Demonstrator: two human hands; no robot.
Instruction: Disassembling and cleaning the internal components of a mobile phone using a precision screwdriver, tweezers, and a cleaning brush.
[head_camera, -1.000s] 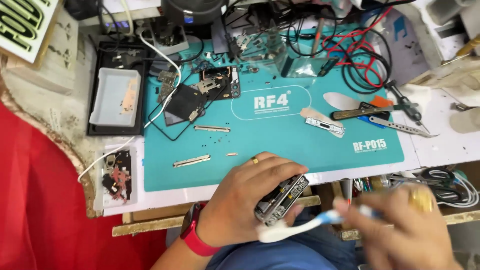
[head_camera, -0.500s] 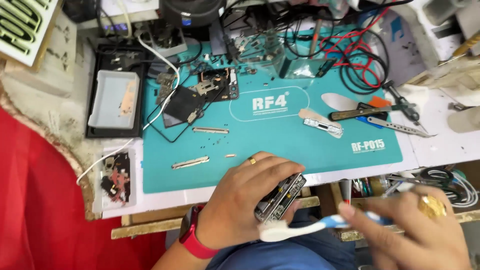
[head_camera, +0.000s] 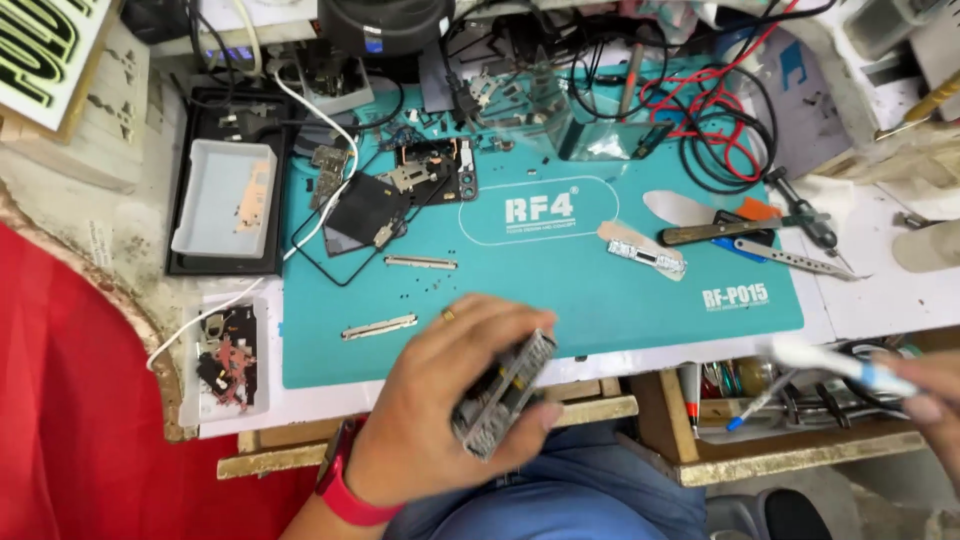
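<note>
Left hand fingers clamp a bare, grey circuit board; right hand fingers pinch a white-blue toothbrush.

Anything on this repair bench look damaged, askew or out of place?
Nothing looks spilled. The opened phone lies in pieces at the back of the teal mat, parts and tiny screws loose around it. The left hand holds a stripped frame; the right hand holds a toothbrush.
</note>
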